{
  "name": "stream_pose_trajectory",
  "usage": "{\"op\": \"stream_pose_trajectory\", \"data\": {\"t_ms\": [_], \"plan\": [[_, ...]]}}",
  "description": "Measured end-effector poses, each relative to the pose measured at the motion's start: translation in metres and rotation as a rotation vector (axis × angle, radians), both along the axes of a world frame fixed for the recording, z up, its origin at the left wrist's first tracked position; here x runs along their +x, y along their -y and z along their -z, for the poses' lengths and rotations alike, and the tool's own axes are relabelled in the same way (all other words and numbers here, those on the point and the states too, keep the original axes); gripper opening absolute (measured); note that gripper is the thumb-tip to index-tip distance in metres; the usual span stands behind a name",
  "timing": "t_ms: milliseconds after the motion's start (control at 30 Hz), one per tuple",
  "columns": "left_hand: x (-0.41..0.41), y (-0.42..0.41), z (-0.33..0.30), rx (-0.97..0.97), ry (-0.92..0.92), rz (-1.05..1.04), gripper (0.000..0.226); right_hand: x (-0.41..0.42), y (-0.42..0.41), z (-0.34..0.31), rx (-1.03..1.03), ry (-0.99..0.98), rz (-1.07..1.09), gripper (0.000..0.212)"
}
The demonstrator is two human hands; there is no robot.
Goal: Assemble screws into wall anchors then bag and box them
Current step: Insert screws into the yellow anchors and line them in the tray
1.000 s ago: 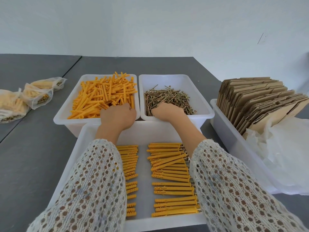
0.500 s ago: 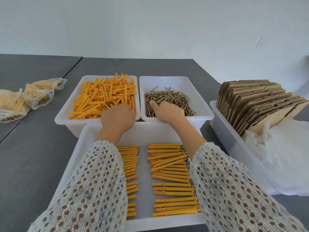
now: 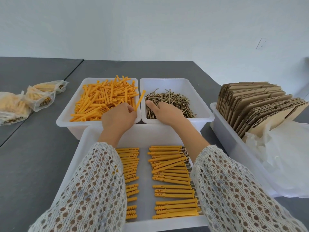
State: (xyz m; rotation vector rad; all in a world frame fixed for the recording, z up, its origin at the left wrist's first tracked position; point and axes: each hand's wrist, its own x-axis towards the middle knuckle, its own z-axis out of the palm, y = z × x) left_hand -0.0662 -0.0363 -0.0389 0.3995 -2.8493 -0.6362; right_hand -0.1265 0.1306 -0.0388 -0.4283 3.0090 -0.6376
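Head view looks down on a dark grey bench (image 3: 33, 164) carrying 4 white bins. The far left bin (image 3: 66, 118) holds a loose heap of orange wall anchors (image 3: 100, 101); the far right bin (image 3: 205, 113), touching it side by side, holds a pile of brass-coloured screws (image 3: 172, 101). Just in front of both sits a larger white tray (image 3: 147, 134), in which assembled anchors (image 3: 170, 173) lie in 2 columns, screw heads showing at the right ends of the right column.

The left hand (image 3: 118, 117) hovers over the near right corner of the anchor bin, its fingers curled and pinching the lower end of 1 single anchor (image 3: 140, 99). That anchor tilts up and to the right, its upper end reaching over the rim between the 2 far bins. The right hand (image 3: 167, 113) is over the near left part of the screw bin, thumb stretched toward the left and resting on or just above the screws; its other fingers are turned down out of sight, so I cannot tell whether they grip a screw. Both forearms, in white open-knit sleeves (image 3: 234, 190), cross above the tray.

At the right, a long white bin (image 3: 222, 131) holds flattened cardboard boxes (image 3: 254, 104) standing on edge, with clear plastic bags (image 3: 284, 156) bunched at its near end. At the far left, 3 filled bags (image 3: 40, 99) of anchors and screws lie on the bench.
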Motion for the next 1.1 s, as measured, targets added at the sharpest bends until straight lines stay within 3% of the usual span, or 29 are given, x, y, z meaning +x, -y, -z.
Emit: {"op": "stream_pose_trajectory", "data": {"t_ms": [133,300,533,667,900,1100], "plan": [[0.002,-0.003,0.003,-0.085,-0.08,-0.014,0.023,0.002,0.001,-0.001,-0.069,0.005,-0.089,0.059],[0.002,-0.002,0.004,-0.115,-0.076,0.006,0.019,0.003,-0.002,0.0,-0.095,0.035,-0.109,0.022],[0.002,-0.003,0.005,-0.074,-0.119,0.018,0.007,0.006,0.0,-0.002,-0.288,-0.031,-0.002,0.034],[0.004,-0.007,0.006,-0.093,-0.18,-0.012,0.021,0.004,0.002,-0.002,-0.472,-0.064,0.12,0.037],[0.005,-0.01,0.005,-0.093,-0.288,0.054,0.024,0.01,0.005,-0.007,-0.614,-0.143,0.142,0.013],[0.007,-0.022,0.0,-0.118,-0.482,0.273,0.02,0.015,0.006,-0.008,-0.305,-0.472,0.137,0.014]]}}
